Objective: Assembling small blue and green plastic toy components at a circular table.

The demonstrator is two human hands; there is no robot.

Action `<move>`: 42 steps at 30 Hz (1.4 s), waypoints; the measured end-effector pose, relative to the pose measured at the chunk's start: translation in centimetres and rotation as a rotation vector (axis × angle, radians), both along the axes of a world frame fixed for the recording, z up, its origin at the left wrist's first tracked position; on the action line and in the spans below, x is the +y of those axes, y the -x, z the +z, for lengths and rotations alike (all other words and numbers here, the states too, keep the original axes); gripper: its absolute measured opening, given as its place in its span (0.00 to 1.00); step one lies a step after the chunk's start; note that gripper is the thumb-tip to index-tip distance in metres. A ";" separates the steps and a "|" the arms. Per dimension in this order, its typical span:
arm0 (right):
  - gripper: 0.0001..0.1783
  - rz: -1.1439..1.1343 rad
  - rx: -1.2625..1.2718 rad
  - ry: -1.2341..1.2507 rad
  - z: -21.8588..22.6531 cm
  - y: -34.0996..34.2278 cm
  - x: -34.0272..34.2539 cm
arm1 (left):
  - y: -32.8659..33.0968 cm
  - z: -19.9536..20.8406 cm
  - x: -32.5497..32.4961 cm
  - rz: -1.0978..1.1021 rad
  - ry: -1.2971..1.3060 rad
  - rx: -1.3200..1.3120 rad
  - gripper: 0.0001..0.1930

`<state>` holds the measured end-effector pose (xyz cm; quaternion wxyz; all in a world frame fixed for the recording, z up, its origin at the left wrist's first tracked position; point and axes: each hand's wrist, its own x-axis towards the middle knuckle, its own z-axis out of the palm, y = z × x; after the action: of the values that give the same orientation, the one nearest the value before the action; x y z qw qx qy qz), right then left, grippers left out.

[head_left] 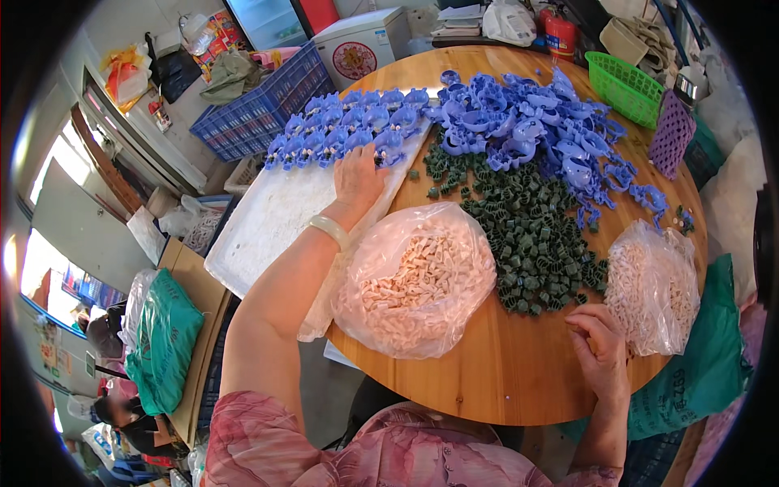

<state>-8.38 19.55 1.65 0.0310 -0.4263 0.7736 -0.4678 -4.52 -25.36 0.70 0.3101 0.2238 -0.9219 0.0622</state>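
One round wooden table (454,398), smooth and glossy with the grain showing, and over its near right part sits the right hand (598,345). Fingers half curled, thumb close to the index; can't tell if there's anything pinched in there. It's right beside the near end of the dark green ribbed pieces (523,235), small, chunky and kinda toothy. My guess is they snag on each other, so I'd lift them singly.

Next out, two clear plastic bags: a big crinkly, wide-mouthed bag (418,272) full of pale pink, stubby tube-like bits, and a narrower bag (652,288) of similar paler stuff off to the right. I'd watch that left forearm near the big one's floppy film.

Further off, the left hand (359,180) reaches over the white tray (272,223), fingers bent down at the nearest row of blue molded plastic pieces (337,122). Whether they're gripping or just pressing is hidden, sorry. Those pieces sit in neat rows at the tray's far end, so I'd go light and straight down, no sideways nudging of neighbours.

Beside them, a messy heap of loose blue shells (503,122), shiny, rounded, full of openings.
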 end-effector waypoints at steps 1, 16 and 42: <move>0.14 -0.001 0.001 -0.002 0.0 0.0 0.0 | 0.0 0.1 0.2 0.001 0.001 -0.005 0.22; 0.10 0.002 0.005 -0.033 -0.5 0.5 0.3 | 10.4 4.8 9.9 -0.585 -0.168 -0.378 0.16; 0.08 0.039 -0.036 -0.023 -1.5 1.1 0.6 | 11.5 0.8 11.4 -0.431 -0.385 -0.267 0.17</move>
<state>-9.45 20.19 0.13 0.0589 -0.4325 0.7697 -0.4658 -15.98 -13.93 1.51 0.1441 0.0676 -0.9755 -0.1517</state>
